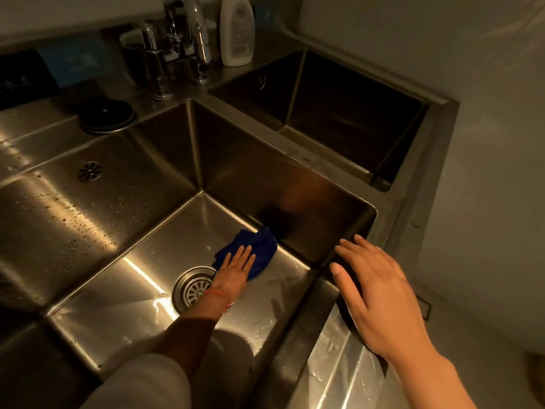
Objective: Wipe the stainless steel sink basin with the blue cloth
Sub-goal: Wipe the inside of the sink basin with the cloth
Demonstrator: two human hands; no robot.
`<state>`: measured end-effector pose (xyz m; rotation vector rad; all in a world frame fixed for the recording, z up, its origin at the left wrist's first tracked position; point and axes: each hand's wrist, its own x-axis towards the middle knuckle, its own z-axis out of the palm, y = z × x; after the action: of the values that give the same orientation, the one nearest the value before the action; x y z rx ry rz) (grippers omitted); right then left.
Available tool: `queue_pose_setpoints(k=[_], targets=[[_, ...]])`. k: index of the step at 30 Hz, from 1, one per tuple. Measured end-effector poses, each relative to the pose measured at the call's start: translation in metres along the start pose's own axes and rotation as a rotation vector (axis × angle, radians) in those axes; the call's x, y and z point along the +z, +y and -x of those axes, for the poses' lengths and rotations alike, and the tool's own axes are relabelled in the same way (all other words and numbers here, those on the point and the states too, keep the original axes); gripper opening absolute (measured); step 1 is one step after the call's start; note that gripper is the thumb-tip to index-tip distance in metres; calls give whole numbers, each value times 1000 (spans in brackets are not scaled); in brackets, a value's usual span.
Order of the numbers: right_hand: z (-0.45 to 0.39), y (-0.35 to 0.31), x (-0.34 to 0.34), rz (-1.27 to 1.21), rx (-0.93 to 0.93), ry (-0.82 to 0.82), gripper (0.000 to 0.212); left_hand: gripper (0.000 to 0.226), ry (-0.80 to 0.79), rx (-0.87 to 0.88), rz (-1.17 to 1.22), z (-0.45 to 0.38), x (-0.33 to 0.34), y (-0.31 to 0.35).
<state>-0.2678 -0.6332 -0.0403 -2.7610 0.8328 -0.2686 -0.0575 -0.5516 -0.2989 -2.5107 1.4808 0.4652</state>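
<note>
The stainless steel sink basin [165, 249] is deep and square, with a round drain strainer [193, 286] in its floor. A crumpled blue cloth [259, 247] lies on the basin floor against the right wall, just beyond the drain. My left hand [236, 268] reaches down into the basin and presses flat on the cloth with straight fingers. My right hand [374, 293] hovers above the basin's right rim, fingers spread and relaxed, holding nothing.
A smaller second basin [348, 113] lies behind on the right. A chrome faucet [188, 39] and a white bottle [237, 31] stand at the back. A black stopper lid [107, 115] rests on the left ledge, above a wet sloped drainboard [59, 208].
</note>
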Motion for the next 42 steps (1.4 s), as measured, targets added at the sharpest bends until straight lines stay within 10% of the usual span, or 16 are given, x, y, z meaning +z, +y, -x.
queue_pose_setpoints(k=[42], targets=[[-4, 3, 7, -85, 0, 56, 52, 74, -24, 435, -97, -17, -13, 18]])
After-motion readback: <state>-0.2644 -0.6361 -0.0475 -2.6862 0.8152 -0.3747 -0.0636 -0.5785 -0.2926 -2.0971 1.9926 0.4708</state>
